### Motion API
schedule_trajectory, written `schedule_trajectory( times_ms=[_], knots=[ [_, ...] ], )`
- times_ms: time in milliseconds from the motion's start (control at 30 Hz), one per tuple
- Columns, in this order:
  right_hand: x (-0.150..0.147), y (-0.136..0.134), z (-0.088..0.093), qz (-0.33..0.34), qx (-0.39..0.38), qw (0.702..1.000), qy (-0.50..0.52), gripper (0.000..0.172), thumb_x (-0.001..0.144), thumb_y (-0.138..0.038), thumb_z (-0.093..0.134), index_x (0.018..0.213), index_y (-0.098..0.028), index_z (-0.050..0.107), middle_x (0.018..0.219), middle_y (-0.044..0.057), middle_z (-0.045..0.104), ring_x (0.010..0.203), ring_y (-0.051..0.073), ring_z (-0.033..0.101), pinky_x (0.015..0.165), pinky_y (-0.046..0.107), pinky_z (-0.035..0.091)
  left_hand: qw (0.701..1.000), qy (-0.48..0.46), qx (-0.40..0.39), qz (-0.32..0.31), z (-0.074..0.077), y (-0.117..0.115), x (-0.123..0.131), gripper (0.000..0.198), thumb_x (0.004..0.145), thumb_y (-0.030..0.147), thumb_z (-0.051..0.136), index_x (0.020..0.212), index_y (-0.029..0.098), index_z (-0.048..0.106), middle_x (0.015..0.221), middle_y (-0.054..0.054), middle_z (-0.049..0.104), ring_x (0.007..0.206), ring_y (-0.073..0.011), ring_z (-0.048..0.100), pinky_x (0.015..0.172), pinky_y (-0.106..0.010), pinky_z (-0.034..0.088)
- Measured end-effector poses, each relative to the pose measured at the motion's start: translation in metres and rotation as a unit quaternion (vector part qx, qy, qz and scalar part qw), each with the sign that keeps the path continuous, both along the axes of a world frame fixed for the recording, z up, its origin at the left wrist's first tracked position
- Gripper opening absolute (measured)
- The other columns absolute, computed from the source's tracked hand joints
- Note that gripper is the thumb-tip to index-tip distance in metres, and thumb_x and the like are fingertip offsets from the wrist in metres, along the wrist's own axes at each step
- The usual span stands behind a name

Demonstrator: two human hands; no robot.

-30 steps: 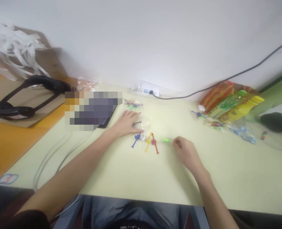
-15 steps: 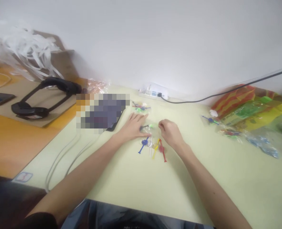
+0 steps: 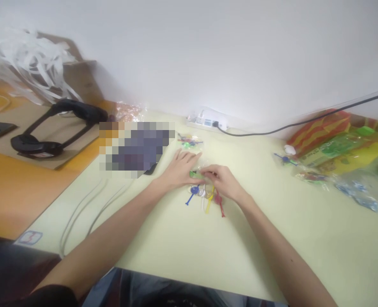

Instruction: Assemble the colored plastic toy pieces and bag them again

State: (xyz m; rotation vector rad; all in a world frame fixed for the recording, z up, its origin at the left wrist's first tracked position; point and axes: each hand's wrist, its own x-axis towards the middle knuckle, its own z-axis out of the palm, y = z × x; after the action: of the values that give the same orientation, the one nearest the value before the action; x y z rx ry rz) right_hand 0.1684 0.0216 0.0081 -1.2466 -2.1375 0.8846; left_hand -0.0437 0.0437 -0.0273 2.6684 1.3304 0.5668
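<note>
My left hand (image 3: 183,168) lies on the table with its fingers spread. Between its thumb and index finger is a small green plastic piece (image 3: 195,174). My right hand (image 3: 222,179) comes in from the right, its fingers pinched together at that piece's right end; what they grip is too small to make out. Just below both hands several small plastic pieces with round middles and thin stems lie in a row: a blue one (image 3: 194,190), a white one (image 3: 202,194), a yellow one (image 3: 209,202) and a red one (image 3: 218,200).
Beyond my left hand is a packet of coloured pieces (image 3: 190,140). A power strip (image 3: 207,121) with a black cable sits by the wall. A blurred-out dark device (image 3: 137,149) lies to the left. At right are bright packaging (image 3: 336,149) and blue plastic bits (image 3: 358,194).
My right hand has moved left to the green piece beside my left hand. The green piece now shows more plainly. My left hand has stayed in place, fingers still spread.
</note>
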Motion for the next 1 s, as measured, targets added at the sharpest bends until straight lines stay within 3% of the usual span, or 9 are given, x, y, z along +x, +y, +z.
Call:
schedule_trajectory(
  times_ms=[100, 167, 267, 367, 467, 733, 867, 1000],
  knots=[
    [0.016, -0.021, 0.011, -0.091, 0.033, 0.995, -0.019, 0.019, 0.096, -0.027, 0.052, 0.096, -0.023, 0.071, 0.099, 0.006, 0.077, 0.089, 0.022, 0.069, 0.081, 0.032, 0.049, 1.0, -0.005, -0.001, 0.012, -0.001, 0.0, 0.0, 0.1, 0.079, 0.077, 0.063, 0.157, 0.022, 0.033, 0.146, -0.014, 0.052, 0.138, -0.0346, 0.043, 0.125, -0.055, 0.014],
    [0.029, -0.045, 0.013, -0.101, -0.008, 0.994, -0.043, 0.02, 0.096, -0.037, 0.053, 0.087, -0.024, 0.064, 0.082, 0.004, 0.074, 0.072, 0.02, 0.066, 0.067, 0.03, 0.047, 1.0, -0.006, -0.002, 0.021, -0.002, 0.0, 0.0, 0.099, 0.08, 0.077, 0.063, 0.156, 0.021, 0.034, 0.146, -0.014, 0.052, 0.138, -0.0348, 0.043, 0.126, -0.055, 0.015],
    [0.046, -0.085, 0.007, -0.143, -0.062, 0.98, -0.125, 0.029, 0.082, -0.048, 0.072, 0.078, -0.026, 0.054, 0.073, 0.002, 0.069, 0.06, 0.02, 0.06, 0.054, 0.03, 0.039, 0.999, -0.009, -0.004, 0.032, -0.004, 0.0, 0.0, 0.097, 0.081, 0.074, 0.064, 0.156, 0.021, 0.034, 0.146, -0.014, 0.052, 0.138, -0.0353, 0.043, 0.126, -0.055, 0.014],
    [0.05, -0.115, -0.005, -0.183, -0.042, 0.965, -0.182, 0.025, 0.083, -0.043, 0.069, 0.075, -0.026, 0.052, 0.074, 0.002, 0.067, 0.061, 0.021, 0.06, 0.055, 0.03, 0.037, 0.999, -0.015, -0.006, 0.044, -0.004, 0.001, 0.001, 0.097, 0.081, 0.071, 0.067, 0.158, 0.022, 0.032, 0.147, -0.015, 0.051, 0.139, -0.0357, 0.042, 0.125, -0.056, 0.015],
    [0.047, -0.126, -0.013, -0.193, -0.039, 0.965, -0.173, 0.02, 0.091, -0.035, 0.056, 0.074, -0.026, 0.054, 0.073, 0.003, 0.066, 0.062, 0.021, 0.059, 0.057, 0.031, 0.038, 0.999, -0.021, -0.006, 0.041, 0.0, 0.001, -0.002, 0.101, 0.08, 0.069, 0.07, 0.159, 0.024, 0.027, 0.152, -0.015, 0.045, 0.143, -0.0363, 0.038, 0.125, -0.056, 0.014],
    [0.065, -0.114, -0.005, -0.22, -0.059, 0.968, -0.102, 0.022, 0.094, -0.034, 0.052, 0.079, -0.023, 0.064, 0.072, 0.003, 0.068, 0.064, 0.02, 0.061, 0.061, 0.031, 0.041, 0.998, -0.012, -0.053, 0.007, 0.006, 0.003, -0.019, 0.111, 0.075, 0.072, 0.072, 0.162, 0.029, 0.017, 0.162, -0.01, 0.036, 0.151, -0.0327, 0.03, 0.127, -0.05, 0.011],
    [0.088, -0.083, 0.001, -0.263, 0.038, 0.96, -0.088, 0.019, 0.092, -0.034, 0.056, 0.084, -0.021, 0.069, 0.084, 0.004, 0.072, 0.071, 0.02, 0.063, 0.068, 0.032, 0.044, 0.997, -0.024, -0.069, 0.014, 0.003, 0.007, -0.021, 0.11, 0.074, 0.073, 0.072, 0.162, 0.03, 0.02, 0.16, -0.008, 0.04, 0.149, -0.033, 0.032, 0.127, -0.05, 0.01],
    [0.091, -0.034, -0.003, -0.21, 0.132, 0.962, -0.111, 0.017, 0.091, -0.03, 0.059, 0.083, -0.021, 0.072, 0.093, 0.007, 0.069, 0.078, 0.021, 0.062, 0.075, 0.035, 0.046, 0.997, -0.04, -0.068, 0.021, 0.006, 0.007, -0.02, 0.108, 0.074, 0.07, 0.074, 0.16, 0.029, 0.025, 0.154, -0.009, 0.046, 0.143, -0.0338, 0.038, 0.124, -0.049, 0.018]
  ],
)
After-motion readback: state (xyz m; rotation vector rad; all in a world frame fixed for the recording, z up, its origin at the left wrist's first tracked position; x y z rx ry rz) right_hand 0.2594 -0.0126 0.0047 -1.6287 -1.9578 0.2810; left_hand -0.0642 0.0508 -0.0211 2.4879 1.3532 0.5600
